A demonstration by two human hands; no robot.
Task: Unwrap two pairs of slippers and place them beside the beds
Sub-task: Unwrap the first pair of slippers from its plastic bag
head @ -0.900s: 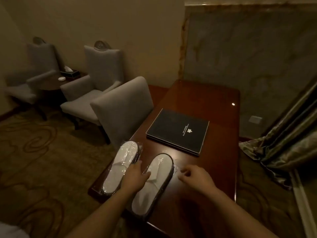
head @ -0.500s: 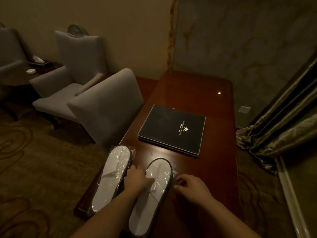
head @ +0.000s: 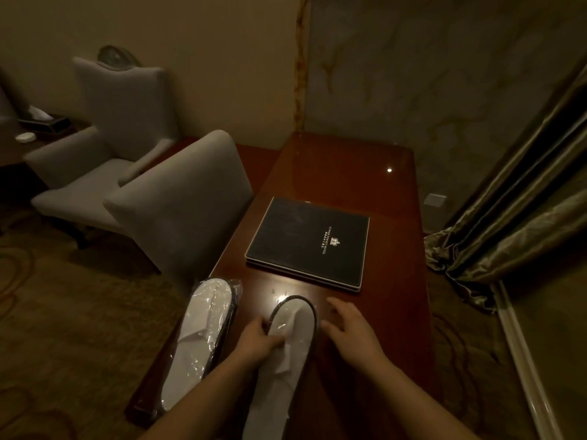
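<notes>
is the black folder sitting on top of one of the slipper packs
No, the black folder lies flat on the desk, beyond the left slipper pack and the right slipper pack, touching neither.

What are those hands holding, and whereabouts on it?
The left hand pinches the right slipper pack at its left edge, near the middle. The right hand holds nothing, open beside it.

Far half of bench [head: 349,173] bare, open from above | folder [head: 305,242] mid-bench, just beyond packs | bare strip right of folder passable | left pack [head: 203,331], right pack [head: 286,347] fill near-left end, narrow gap between | chair [head: 181,201] back blocks left edge | curtain [head: 508,223] bunched off right edge
</notes>
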